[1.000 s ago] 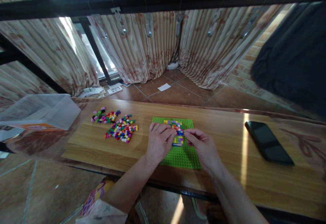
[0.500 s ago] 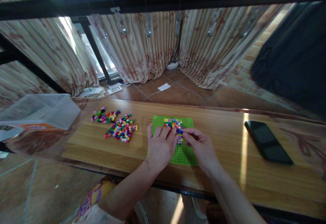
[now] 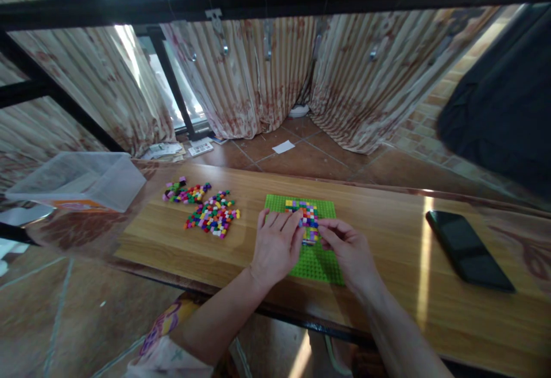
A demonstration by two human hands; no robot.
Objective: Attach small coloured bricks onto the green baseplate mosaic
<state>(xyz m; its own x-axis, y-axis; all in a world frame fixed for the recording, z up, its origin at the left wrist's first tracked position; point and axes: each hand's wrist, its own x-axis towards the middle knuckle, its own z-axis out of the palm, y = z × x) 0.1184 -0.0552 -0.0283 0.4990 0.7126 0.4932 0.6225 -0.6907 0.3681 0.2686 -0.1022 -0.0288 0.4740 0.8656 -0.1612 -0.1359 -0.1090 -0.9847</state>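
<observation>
A green studded baseplate (image 3: 323, 265) lies on the wooden table (image 3: 379, 234) in front of me. A patch of small coloured bricks (image 3: 306, 213) is stuck on its far half. My left hand (image 3: 278, 245) rests flat on the plate's left side, fingers stretched out beside the patch. My right hand (image 3: 349, 250) is closed in a pinch at the patch's near edge, on a small brick I can barely make out.
A heap of loose coloured bricks (image 3: 213, 214) and a smaller heap (image 3: 185, 191) lie to the left. A clear plastic box (image 3: 81, 180) stands at the far left. A black phone (image 3: 469, 250) lies at the right. Curtains and tiled floor are beyond.
My left hand went from curled on the plate to flat with fingers stretched. My right hand stayed pinched at the patch's near edge. The view shifted slightly.
</observation>
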